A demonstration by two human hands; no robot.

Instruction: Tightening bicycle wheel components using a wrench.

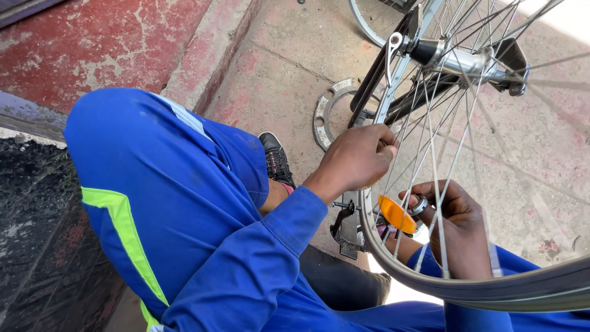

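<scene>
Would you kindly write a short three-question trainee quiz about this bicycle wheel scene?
1. True or false: the left hand rests at the spoked silver bicycle wheel.
2. What colour is the oval plastic reflector among the spokes?
3. Which lies on the concrete ground: A) a round perforated metal ring, B) a hammer?

Key: 1 true; 2 orange; 3 A. The right hand reaches through the spokes, beside the reflector.

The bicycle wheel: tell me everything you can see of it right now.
The bicycle wheel has thin silver metal spokes, a shiny hub, a pale metal rim and a dark tyre along its lower edge. An orange reflector sits among the spokes. It stands roughly upright in its frame over concrete. The left hand grips near the rim; the right hand reaches through the spokes.
</scene>
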